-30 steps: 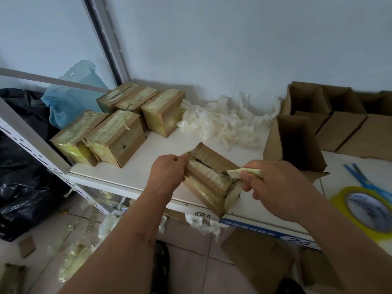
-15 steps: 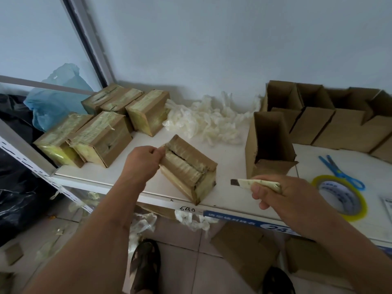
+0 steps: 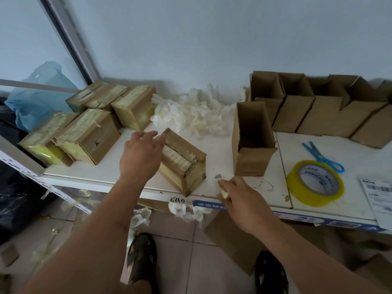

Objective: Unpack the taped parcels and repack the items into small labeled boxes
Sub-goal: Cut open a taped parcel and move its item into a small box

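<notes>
- Around you on the white shelf (image 3: 212,166): a heap of crumpled white plastic wrap (image 3: 197,113) at the back wall, a roll of yellow tape (image 3: 316,183) to your right with blue scissors (image 3: 322,155) just behind it, and a printed label sheet (image 3: 379,198) at the right edge.
- One open small box (image 3: 252,141) stands upright just right of the parcel you are working on, between it and the tape; a row of more open boxes (image 3: 318,107) lines the back right, too overlapped to count surely.
- The slit parcel (image 3: 184,160) lies tilted near the shelf's front edge, its top seam cut open.
- Your left hand (image 3: 142,155) rests over the parcel's left top edge, fingers loosely spread and touching it, not wrapped round it.
- Your right hand (image 3: 239,198) sits just right of the parcel, apart from it, fingers curled round a small knife (image 3: 219,181) whose blade tip points up toward the parcel.
- Five more taped parcels (image 3: 91,134) sit grouped at the back left, well apart from both hands.
</notes>
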